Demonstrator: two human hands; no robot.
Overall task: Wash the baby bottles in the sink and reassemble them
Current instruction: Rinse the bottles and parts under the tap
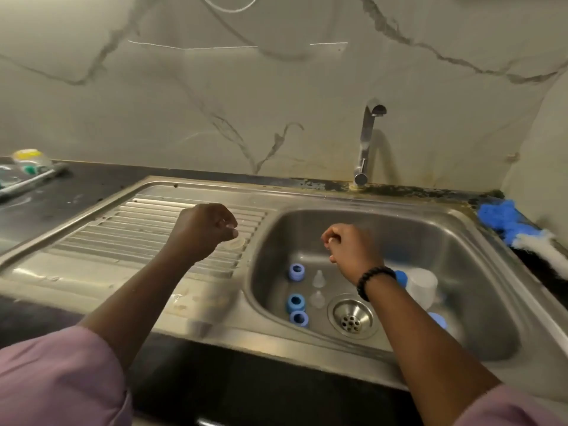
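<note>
My left hand (pixel 204 230) hovers over the ribbed drainboard (pixel 129 229) with its fingers curled, and seems to pinch the top of a clear teat (pixel 236 244) resting there. My right hand (pixel 350 250) is a loose fist above the sink basin (pixel 461 241), with nothing visible in it. On the basin floor lie three blue screw rings (pixel 296 272) (pixel 296 302) (pixel 299 318) and two clear teats (pixel 318 278) (pixel 317 299). A clear bottle (pixel 422 285) and a blue cap (pixel 439 320) lie right of my wrist, partly hidden.
The drain strainer (pixel 353 316) sits at the basin's front. A tap (pixel 367 142) stands behind the basin, not running. A blue and white brush (pixel 519 232) lies on the right rim. A tray with a yellow-green item (pixel 30 161) sits far left on the dark counter.
</note>
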